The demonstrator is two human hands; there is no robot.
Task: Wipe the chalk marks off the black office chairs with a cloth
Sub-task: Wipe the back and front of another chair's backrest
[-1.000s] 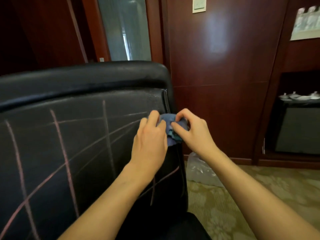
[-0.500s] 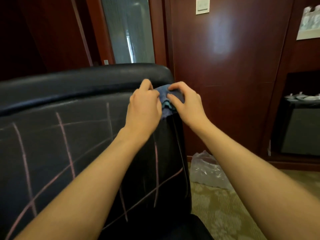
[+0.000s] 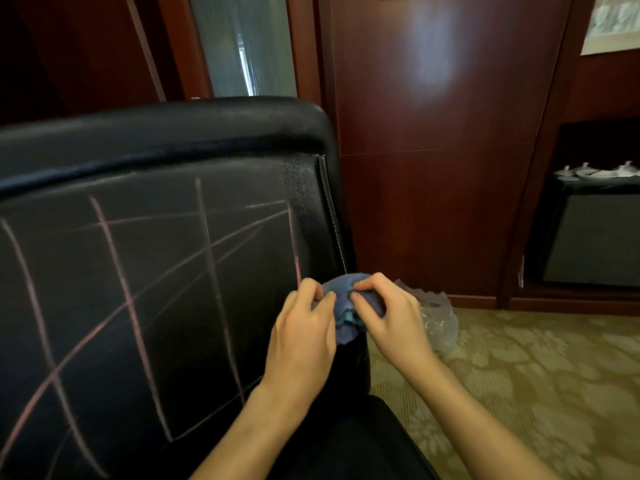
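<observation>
At the chair's [image 3: 166, 306] right edge, we pinch the cloth [image 3: 341, 299] with both left hand [image 3: 304, 337] and right hand [image 3: 388, 317]. Chalk lines [image 3: 207, 258] run leftward from our left hand, the nearer one.

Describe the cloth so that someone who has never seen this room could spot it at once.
Find the black chair back crossed with pink chalk lines. At its right edge, both hands grip a bunched cloth. It is the only blue thing there.
</observation>
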